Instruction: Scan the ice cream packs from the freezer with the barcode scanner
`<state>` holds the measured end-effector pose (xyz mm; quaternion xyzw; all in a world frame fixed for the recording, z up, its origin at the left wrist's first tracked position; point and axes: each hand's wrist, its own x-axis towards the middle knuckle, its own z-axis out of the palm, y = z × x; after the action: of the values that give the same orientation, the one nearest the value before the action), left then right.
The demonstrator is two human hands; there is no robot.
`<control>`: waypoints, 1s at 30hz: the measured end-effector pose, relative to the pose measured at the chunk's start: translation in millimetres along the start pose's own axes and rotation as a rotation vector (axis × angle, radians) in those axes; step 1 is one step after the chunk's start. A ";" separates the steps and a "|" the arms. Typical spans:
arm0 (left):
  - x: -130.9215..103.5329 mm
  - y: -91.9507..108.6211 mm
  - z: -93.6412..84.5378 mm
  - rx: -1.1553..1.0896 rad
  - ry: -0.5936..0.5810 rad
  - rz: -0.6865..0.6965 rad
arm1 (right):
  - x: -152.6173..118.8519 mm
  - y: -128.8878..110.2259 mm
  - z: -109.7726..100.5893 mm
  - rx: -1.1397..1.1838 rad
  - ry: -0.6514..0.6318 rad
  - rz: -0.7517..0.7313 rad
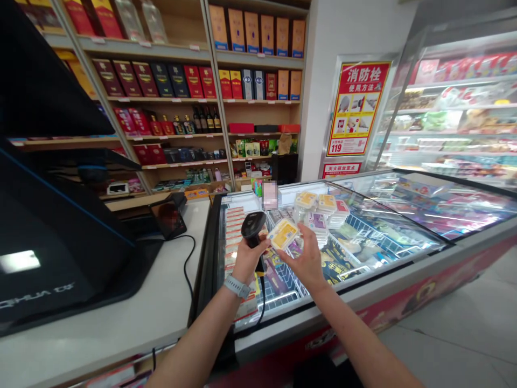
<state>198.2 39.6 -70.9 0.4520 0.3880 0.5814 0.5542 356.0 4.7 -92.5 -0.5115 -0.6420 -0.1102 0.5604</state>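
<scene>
My left hand (247, 261), with a grey watch strap at the wrist, is wrapped round the handle of a black barcode scanner (253, 226). A cable hangs down from the scanner. Just right of it, my right hand (306, 261) grips a small clear box with a yellow label (283, 234) by its right and lower edges. The left thumb is close to the box's left corner; whether it touches cannot be told. Behind the box, stacks of similar clear boxes (317, 221) with yellow, purple and red labels stand on the glass top of a freezer (407, 237).
At the left, a white counter (161, 302) carries a large black checkout machine (60, 231) and a small dark device (168, 215) with a cable. Shelves (161, 99) of boxes and bottles stand behind. A refrigerated display (456, 113) is at the right.
</scene>
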 end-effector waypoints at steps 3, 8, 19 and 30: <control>7.9 -2.9 -7.6 0.000 0.057 0.022 | -5.4 2.3 12.5 0.067 -0.038 0.019; 24.1 -2.3 -24.3 -0.001 0.085 0.035 | -4.9 12.7 23.6 0.338 -0.130 0.225; 32.5 2.0 -39.4 0.090 0.046 -0.023 | 25.5 41.2 33.7 0.751 -0.407 0.644; 29.0 9.0 -46.2 0.198 -0.021 0.012 | 17.4 39.8 31.8 0.828 -0.475 0.647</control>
<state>152.1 70.0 -73.0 0.5129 0.4353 0.5387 0.5072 370.4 54.7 -106.3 -0.4305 -0.5507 0.4451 0.5597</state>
